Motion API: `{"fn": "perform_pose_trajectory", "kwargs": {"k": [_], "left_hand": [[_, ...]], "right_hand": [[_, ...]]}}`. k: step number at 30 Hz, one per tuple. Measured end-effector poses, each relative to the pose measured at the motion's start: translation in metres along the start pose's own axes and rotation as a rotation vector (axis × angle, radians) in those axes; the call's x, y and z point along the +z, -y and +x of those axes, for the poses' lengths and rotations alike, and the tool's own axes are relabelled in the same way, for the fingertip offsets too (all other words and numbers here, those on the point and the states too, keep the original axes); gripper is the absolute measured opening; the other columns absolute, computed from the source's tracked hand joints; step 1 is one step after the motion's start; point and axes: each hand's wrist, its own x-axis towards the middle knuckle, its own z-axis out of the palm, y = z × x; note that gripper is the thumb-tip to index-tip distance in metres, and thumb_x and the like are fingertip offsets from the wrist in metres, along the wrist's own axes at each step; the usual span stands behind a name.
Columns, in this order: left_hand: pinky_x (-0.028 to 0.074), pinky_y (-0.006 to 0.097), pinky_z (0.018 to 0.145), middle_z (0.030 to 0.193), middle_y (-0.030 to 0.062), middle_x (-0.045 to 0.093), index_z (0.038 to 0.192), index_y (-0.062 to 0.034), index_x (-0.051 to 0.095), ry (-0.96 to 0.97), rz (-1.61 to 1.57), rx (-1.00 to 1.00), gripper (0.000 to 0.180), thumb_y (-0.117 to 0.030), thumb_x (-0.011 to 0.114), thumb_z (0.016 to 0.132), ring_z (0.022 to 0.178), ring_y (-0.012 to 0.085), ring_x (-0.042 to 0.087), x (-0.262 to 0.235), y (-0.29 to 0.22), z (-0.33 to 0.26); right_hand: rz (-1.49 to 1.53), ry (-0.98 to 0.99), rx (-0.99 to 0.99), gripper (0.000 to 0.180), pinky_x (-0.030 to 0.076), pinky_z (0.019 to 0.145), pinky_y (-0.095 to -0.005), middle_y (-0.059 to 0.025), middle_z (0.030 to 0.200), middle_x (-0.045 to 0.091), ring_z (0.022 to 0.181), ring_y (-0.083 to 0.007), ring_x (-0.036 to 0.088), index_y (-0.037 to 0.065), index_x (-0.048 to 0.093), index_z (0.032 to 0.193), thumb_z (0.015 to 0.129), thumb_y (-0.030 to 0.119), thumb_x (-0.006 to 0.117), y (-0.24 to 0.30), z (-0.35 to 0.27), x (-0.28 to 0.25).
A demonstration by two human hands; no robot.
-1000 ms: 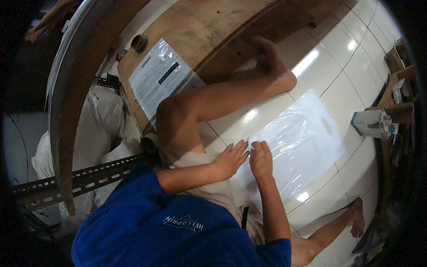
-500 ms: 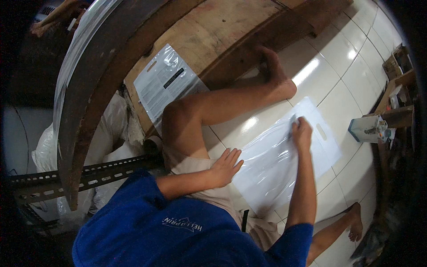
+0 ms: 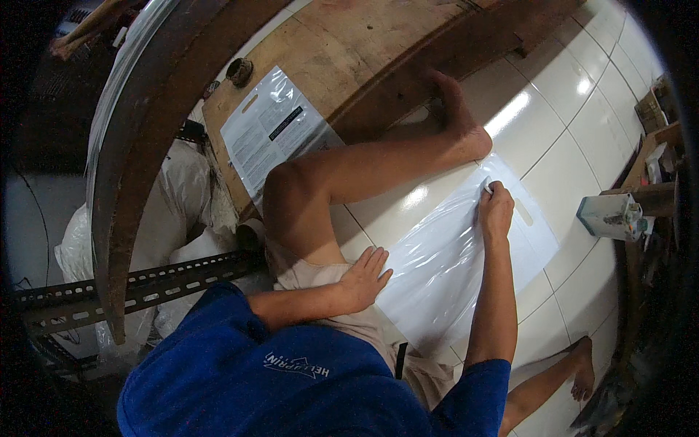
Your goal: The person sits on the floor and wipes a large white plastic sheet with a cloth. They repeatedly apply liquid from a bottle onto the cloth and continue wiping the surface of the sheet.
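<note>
A white plastic bag [image 3: 437, 269] with a punched handle slot lies flat on the floor tiles between my legs. Its glossy surface shows long creases. My right hand [image 3: 496, 211] is over the handle end, with its fingers closed around a small whitish wad [image 3: 487, 185], perhaps cloth; most of it is hidden in the grip. At the bag's left edge, my left hand [image 3: 366, 280] rests palm down by my thigh with fingers stretched out, holding nothing. A second bag [image 3: 271, 127], silvery white with dark print and a handle slot, lies on a wooden board beyond my bent left knee.
The wooden board [image 3: 349, 44] spans the top. A dark curved beam [image 3: 156, 131] arches over the left side. Below it are a slotted metal bar [image 3: 167, 285] and crumpled plastic sacks [image 3: 186, 189]. A rectangular can [image 3: 610, 216] stands at the right, near boxes [image 3: 659, 156].
My right hand has shifted slightly up the bag, and the whitish wad in it now shows more clearly. My left hand stays nearly in place. The whole view has tilted a little.
</note>
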Motion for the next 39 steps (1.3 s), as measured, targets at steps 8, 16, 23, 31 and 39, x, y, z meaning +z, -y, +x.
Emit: {"fn": "perform_pose_trajectory", "kwargs": {"k": [8, 16, 23, 31, 39], "left_hand": [[0.012, 0.059, 0.113, 0.149, 0.0284, 0.029, 0.143, -0.0058, 0.039, -0.035, 0.053, -0.035, 0.070, -0.042, 0.054, 0.086, 0.141, 0.0417, 0.021, 0.009, -0.005, 0.002], [0.020, 0.056, 0.110, 0.138, 0.0274, 0.041, 0.134, -0.0040, 0.048, -0.042, -0.055, 0.053, 0.063, -0.044, 0.058, 0.085, 0.134, 0.0400, 0.033, -0.014, 0.010, 0.001], [0.038, 0.044, 0.105, 0.133, 0.0285, 0.044, 0.133, 0.0070, 0.039, -0.600, -0.606, 0.103, 0.063, -0.025, 0.064, 0.084, 0.125, 0.0403, 0.045, -0.079, 0.075, 0.124], [0.016, 0.047, 0.117, 0.152, 0.0237, 0.022, 0.143, 0.0055, 0.028, -0.610, -0.277, 0.228, 0.075, -0.040, 0.056, 0.090, 0.143, 0.0360, 0.020, -0.065, 0.099, 0.193], [0.016, 0.047, 0.117, 0.154, 0.0217, 0.018, 0.144, 0.0050, 0.026, -0.589, -0.300, 0.231, 0.078, -0.044, 0.055, 0.090, 0.145, 0.0336, 0.014, -0.056, 0.102, 0.193]], "right_hand": [[0.082, 0.146, -0.263, 0.020, 0.048, 0.076, -0.0495, -0.0238, 0.090, 0.058, 0.085, -0.0414, 0.058, -0.002, 0.061, 0.101, 0.084, 0.003, 0.052, 0.028, -0.087, 0.051], [0.062, -0.002, 0.038, 0.021, 0.048, 0.081, -0.0471, -0.0258, 0.093, 0.064, 0.091, -0.0420, 0.061, -0.002, 0.063, 0.100, 0.083, 0.010, 0.059, -0.007, 0.012, 0.002], [0.195, -0.173, -0.002, 0.030, 0.045, 0.087, -0.0456, -0.0240, 0.101, 0.061, 0.095, -0.0410, 0.058, -0.003, 0.058, 0.111, 0.083, 0.009, 0.061, 0.013, -0.039, 0.020], [0.075, -0.131, 0.110, 0.015, 0.047, 0.075, -0.0496, -0.0219, 0.090, 0.057, 0.085, -0.0417, 0.058, 0.001, 0.057, 0.097, 0.084, 0.007, 0.055, 0.015, -0.022, 0.027], [-0.065, -0.290, 0.487, 0.015, 0.046, 0.073, -0.0464, -0.0221, 0.084, 0.062, 0.081, -0.0398, 0.060, -0.002, 0.058, 0.089, 0.081, 0.011, 0.061, -0.100, -0.070, -0.052]]}}
